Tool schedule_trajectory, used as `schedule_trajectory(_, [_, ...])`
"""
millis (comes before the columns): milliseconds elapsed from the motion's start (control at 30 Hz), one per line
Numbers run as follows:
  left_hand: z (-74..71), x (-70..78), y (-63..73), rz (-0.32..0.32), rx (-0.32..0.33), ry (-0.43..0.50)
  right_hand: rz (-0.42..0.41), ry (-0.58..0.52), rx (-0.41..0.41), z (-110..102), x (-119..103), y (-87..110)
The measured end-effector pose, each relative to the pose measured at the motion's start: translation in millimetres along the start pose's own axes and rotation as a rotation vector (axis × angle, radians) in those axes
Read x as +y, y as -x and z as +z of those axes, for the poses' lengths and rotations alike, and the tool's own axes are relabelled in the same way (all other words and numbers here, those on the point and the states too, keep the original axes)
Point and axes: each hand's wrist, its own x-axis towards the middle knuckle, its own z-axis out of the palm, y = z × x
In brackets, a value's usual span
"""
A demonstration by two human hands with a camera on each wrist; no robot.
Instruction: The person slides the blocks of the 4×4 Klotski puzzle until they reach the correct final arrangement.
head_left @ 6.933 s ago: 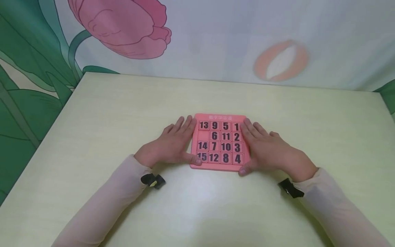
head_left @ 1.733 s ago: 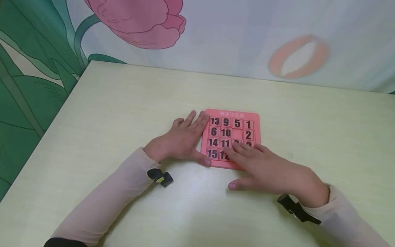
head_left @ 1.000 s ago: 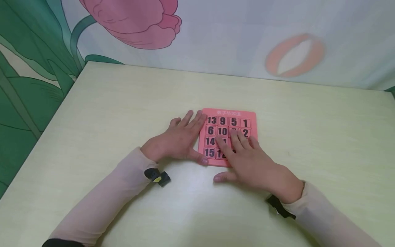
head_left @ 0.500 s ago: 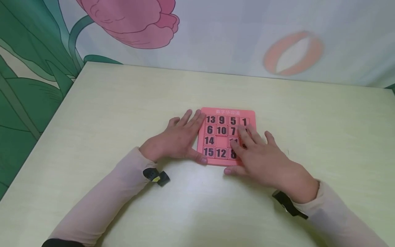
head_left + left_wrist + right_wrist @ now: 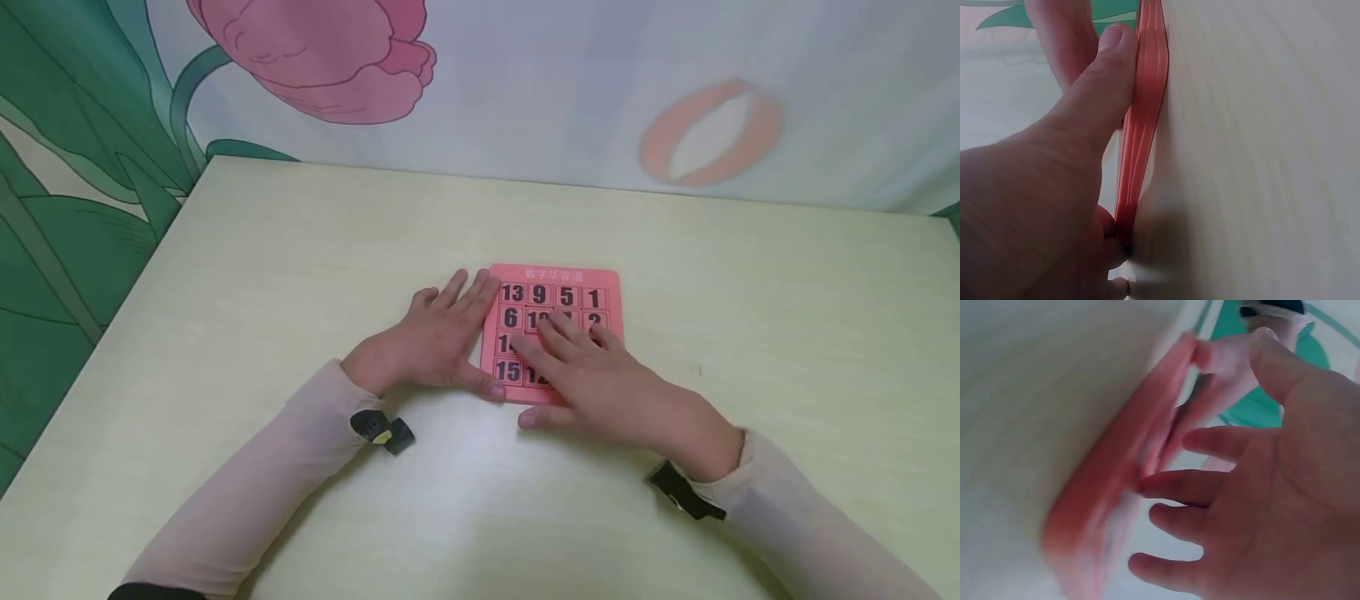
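Note:
A pink number slide puzzle lies flat on the table in the head view. My left hand braces its left side with straight, spread fingers, the thumb at the lower left corner. In the left wrist view, that thumb lies along the puzzle's red edge. My right hand is over the lower and middle tiles with spread fingers and hides many of them. Tiles 13, 9, 5, 1 fill the top row; 6 and 15 also show at the left. The right wrist view has a fingertip at the tile face.
The puzzle rests on a pale wooden table. A curtain with a printed pink flower and green leaves stands behind and left. Each wrist wears a black strap, such as the right one.
The right hand moved from the puzzle's right edge onto the tiles. Tiles 6, 10, 7 and 11 shifted places. In the last half second it moved left across the board. The left hand stays put.

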Motion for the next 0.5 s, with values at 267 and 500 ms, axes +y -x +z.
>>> schedule_trajectory(267, [1.2, -1.0, 0.0, 0.004, 0.008, 0.000, -0.057, 0.007, 0.002, -3.3, -8.4, 10.3])
schedule_trajectory(500, [1.1, -1.1, 0.4, 0.005, 0.012, 0.000, -0.048, 0.041, 0.146, -6.8, -7.9, 6.7])
